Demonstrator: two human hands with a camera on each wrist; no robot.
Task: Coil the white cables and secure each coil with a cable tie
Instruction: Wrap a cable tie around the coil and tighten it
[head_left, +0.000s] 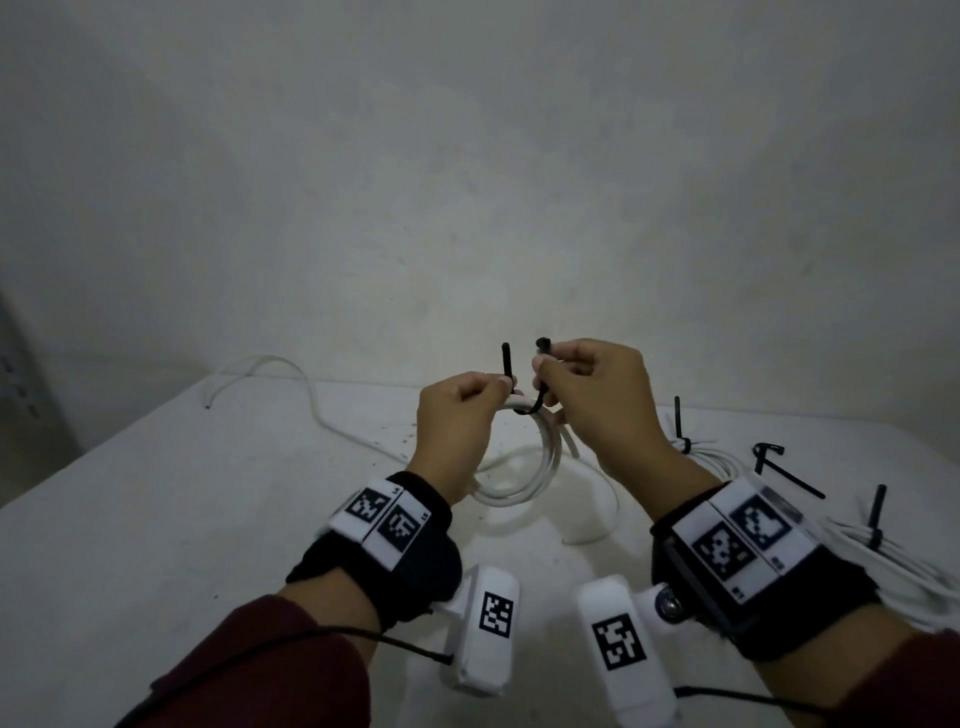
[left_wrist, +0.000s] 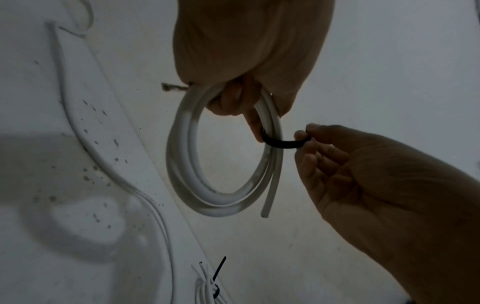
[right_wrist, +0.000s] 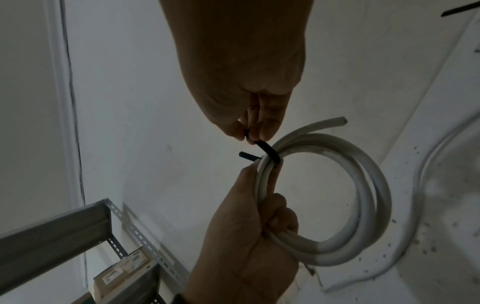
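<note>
Both hands (head_left: 535, 400) pinching cable tie (head_left: 524, 410)

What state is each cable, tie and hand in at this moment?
Held coil: coiled, lifted, not yet tied.
Black cable tie: looped under the coil, both ends up, unfastened.
Left hand: grips coil and one tie end.
Right hand: pinches the other tie end.
Loose cable: uncoiled on the table.
Tied coils: secured, lying at right.
Spare tie: unused on the table.

A grey slotted-angle metal shelf frame (right_wrist: 78, 222) is seen at 8 o'clock in the right wrist view; cardboard boxes (right_wrist: 124, 273) are stored below it. Dark specks (left_wrist: 101, 144) are scattered on the white table (head_left: 156, 519).
</note>
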